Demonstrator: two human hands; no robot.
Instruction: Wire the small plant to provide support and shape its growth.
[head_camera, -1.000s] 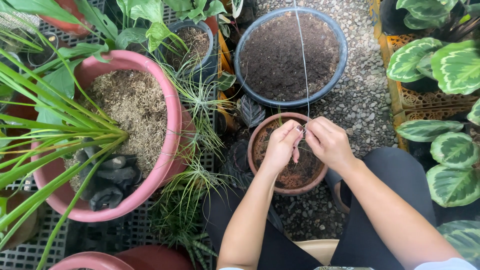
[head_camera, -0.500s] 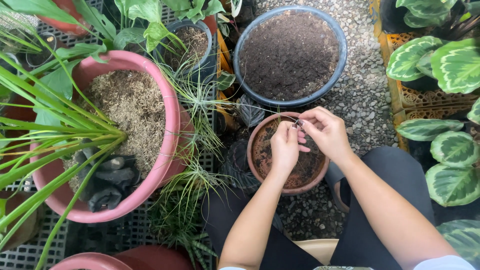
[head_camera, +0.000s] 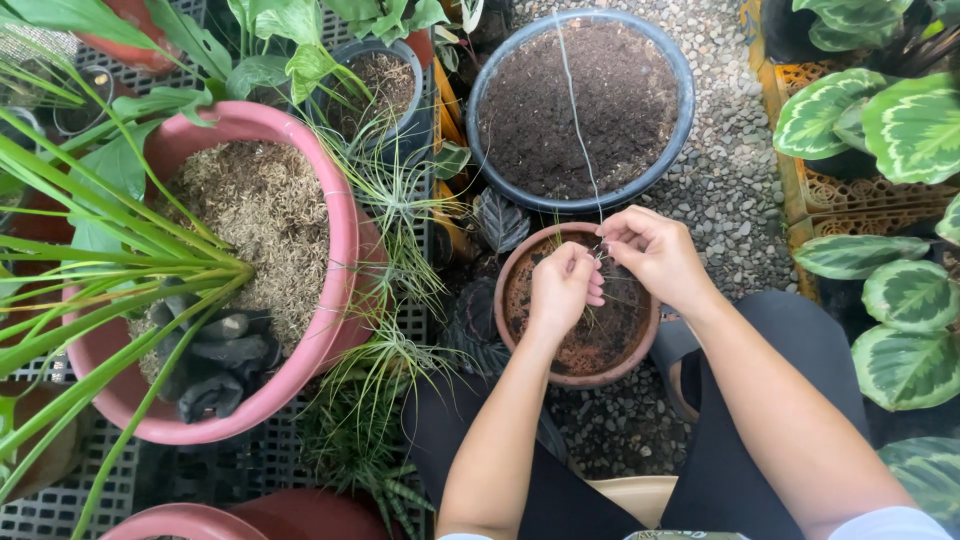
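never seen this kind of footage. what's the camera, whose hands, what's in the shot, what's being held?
There is no machine here. One camera sits on a person's head and looks straight down, so the two bare arms coming in from the bottom edge are that person's own.

The left hand and the right hand meet over a small brown clay pot filled with dark soil. Between the fingertips they pinch a thin pale wire, which runs away from the hands across the big dark blue basin of soil beyond.

Around them: a large pink pot with dry straw-like mulch, black chunks and a long-leaved green plant, a gravel floor, black plastic grid flooring, and striped-leaf plants on the right edge.
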